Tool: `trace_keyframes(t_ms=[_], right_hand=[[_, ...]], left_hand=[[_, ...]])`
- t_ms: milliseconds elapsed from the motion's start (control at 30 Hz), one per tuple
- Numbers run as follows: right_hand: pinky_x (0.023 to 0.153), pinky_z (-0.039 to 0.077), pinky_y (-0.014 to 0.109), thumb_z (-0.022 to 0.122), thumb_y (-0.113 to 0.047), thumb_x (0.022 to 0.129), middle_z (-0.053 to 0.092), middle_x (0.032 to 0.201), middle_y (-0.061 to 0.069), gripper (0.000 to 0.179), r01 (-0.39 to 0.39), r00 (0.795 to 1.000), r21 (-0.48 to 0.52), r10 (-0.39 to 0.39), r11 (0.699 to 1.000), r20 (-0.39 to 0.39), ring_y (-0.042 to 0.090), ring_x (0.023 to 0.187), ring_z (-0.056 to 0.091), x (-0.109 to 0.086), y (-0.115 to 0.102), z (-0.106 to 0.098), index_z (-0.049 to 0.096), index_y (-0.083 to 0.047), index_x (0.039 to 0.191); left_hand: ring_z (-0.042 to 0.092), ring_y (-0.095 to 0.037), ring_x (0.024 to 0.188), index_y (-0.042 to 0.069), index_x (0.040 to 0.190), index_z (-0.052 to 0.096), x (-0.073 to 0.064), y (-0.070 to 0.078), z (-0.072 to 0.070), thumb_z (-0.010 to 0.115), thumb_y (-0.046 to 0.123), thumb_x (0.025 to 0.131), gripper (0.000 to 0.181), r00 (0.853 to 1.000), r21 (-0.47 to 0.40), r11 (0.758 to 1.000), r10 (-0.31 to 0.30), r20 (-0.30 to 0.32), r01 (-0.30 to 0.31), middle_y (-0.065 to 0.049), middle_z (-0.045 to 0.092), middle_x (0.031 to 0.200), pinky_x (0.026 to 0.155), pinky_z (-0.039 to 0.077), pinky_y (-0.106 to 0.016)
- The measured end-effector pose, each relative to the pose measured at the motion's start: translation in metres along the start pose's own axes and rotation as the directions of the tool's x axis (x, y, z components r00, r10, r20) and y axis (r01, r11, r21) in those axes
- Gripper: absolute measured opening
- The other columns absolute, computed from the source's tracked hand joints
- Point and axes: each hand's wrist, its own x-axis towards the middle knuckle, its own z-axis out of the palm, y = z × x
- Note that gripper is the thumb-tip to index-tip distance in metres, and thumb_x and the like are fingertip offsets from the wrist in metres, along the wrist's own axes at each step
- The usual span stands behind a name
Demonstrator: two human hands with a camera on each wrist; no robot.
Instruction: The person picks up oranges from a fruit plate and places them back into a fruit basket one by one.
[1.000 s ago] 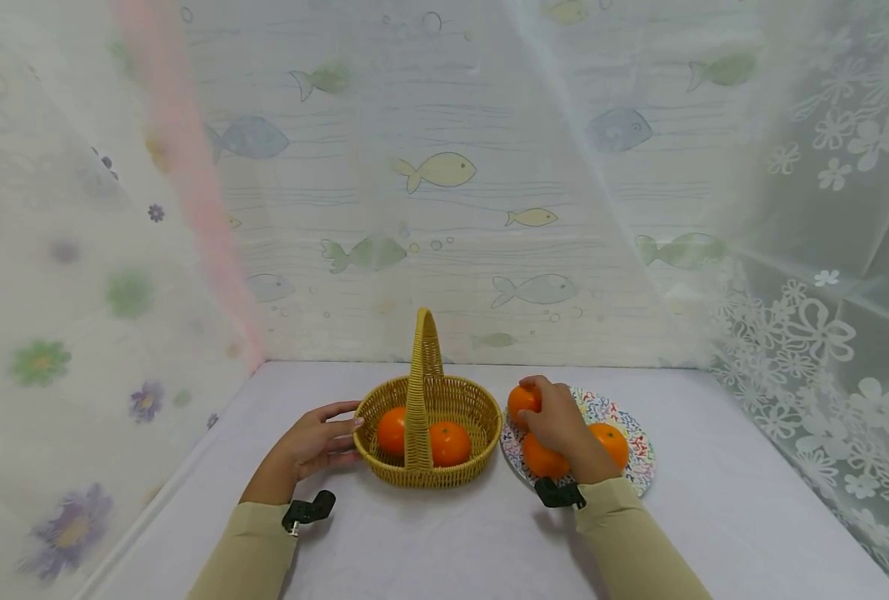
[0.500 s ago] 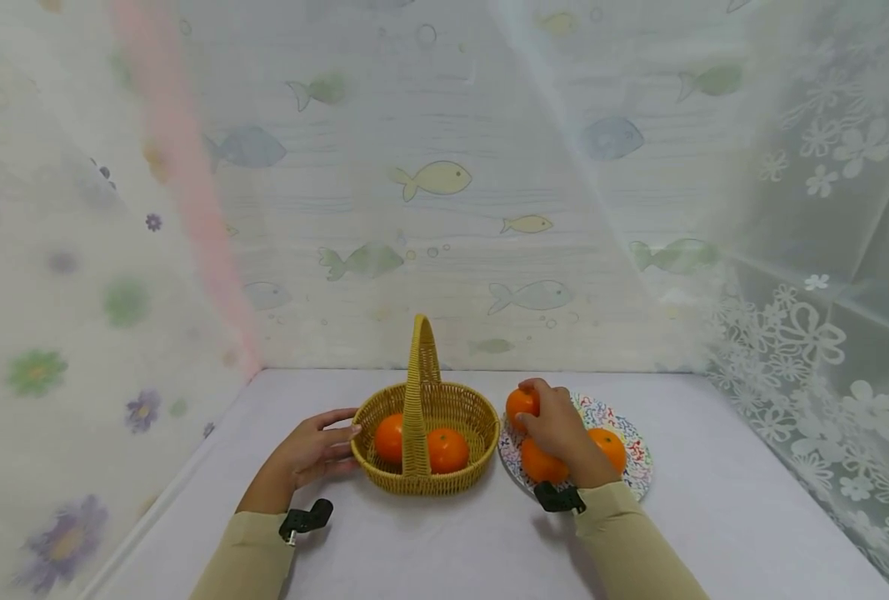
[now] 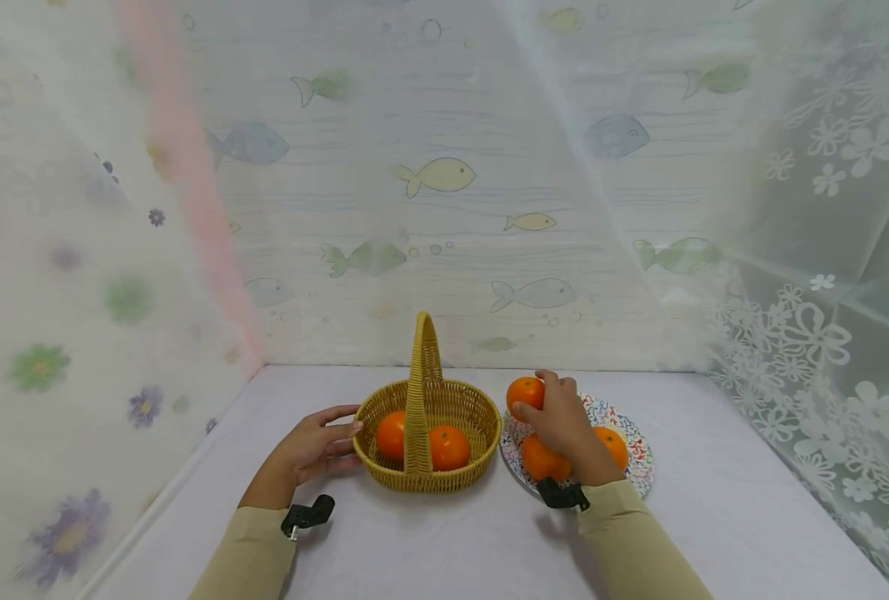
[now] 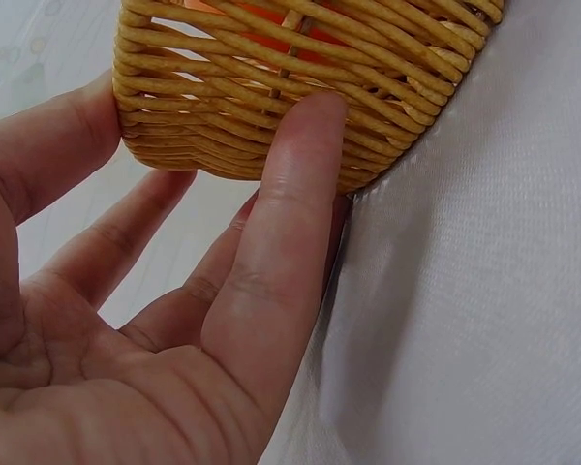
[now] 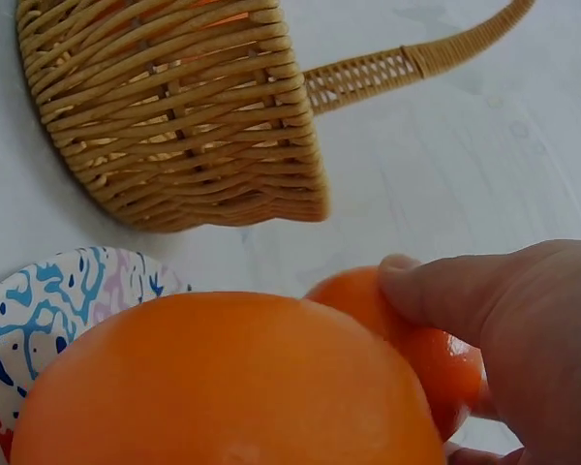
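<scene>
Touching basket (image 3: 451,479): left hand (image 3: 317,444); basket's long axis left-right, handle (image 3: 417,400) upright.

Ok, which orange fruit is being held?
The fruit farthest back, pinched in the right hand; two others lie in the basket, two more on the plate.

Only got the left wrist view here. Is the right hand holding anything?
Observer: Yes, the right hand grips an orange.
Operator: Any fruit in the basket? I just get a bit of orange colour through the weave.
Observer: Two show in the head view, a left orange and a right orange.
Operator: More fruit elsewhere?
Observer: At least two other oranges lie on the patterned plate.
</scene>
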Motion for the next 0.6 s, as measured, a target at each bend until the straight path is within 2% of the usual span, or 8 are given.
trace_keyframes(t_ms=[100,233,300,433,600], right_hand=[[0.101,0.051,0.06,0.07,-0.044,0.098,0.037,0.145,0.026,0.082,0.003,1.0,0.004,-0.003,1.0,-0.004,0.041,0.116,0.055,0.0,-0.001,-0.002,0.031,-0.01,0.161],[0.097,0.053,0.055,0.071,-0.046,0.096,0.041,0.142,0.026,0.081,0.022,0.999,0.014,-0.022,1.0,-0.037,0.039,0.113,0.055,-0.001,-0.003,-0.005,0.038,-0.005,0.157],[0.099,0.053,0.055,0.073,-0.047,0.095,0.044,0.144,0.024,0.081,0.02,0.998,0.027,-0.018,0.999,-0.059,0.038,0.114,0.055,-0.001,-0.005,-0.007,0.039,-0.004,0.155],[0.099,0.054,0.053,0.075,-0.049,0.093,0.053,0.146,0.02,0.084,-0.002,0.997,0.079,0.008,0.997,-0.077,0.036,0.115,0.058,-0.002,-0.009,-0.012,0.036,-0.008,0.154],[0.09,0.057,0.045,0.079,-0.055,0.088,0.057,0.142,0.015,0.086,-0.001,0.997,0.125,0.011,0.992,-0.078,0.032,0.108,0.062,-0.004,-0.011,-0.013,0.038,-0.014,0.151]], left_hand=[[0.07,-0.032,0.113,0.012,0.154,0.048,0.0,0.0,0.0,0.071,0.02,0.1,0.059,1.0,0.0,1.0,0.001,-0.003,-0.001,-0.02,0.059,0.142,0.092,0.061,-0.051],[0.071,-0.031,0.113,0.012,0.154,0.048,0.001,0.0,0.0,0.071,0.02,0.1,0.059,1.0,0.003,1.0,0.0,-0.007,0.0,-0.019,0.059,0.142,0.092,0.061,-0.051],[0.071,-0.031,0.113,0.013,0.154,0.048,0.001,0.0,0.0,0.071,0.02,0.1,0.059,1.0,0.006,1.0,-0.001,-0.01,0.001,-0.019,0.059,0.142,0.091,0.061,-0.051],[0.07,-0.032,0.113,0.013,0.154,0.049,0.002,-0.001,0.0,0.071,0.021,0.1,0.059,1.0,0.007,1.0,-0.002,-0.014,0.002,-0.02,0.059,0.143,0.091,0.061,-0.051],[0.071,-0.032,0.113,0.013,0.154,0.049,0.002,-0.002,-0.001,0.071,0.021,0.1,0.059,1.0,0.006,1.0,0.001,-0.012,-0.001,-0.02,0.06,0.142,0.091,0.062,-0.05]])
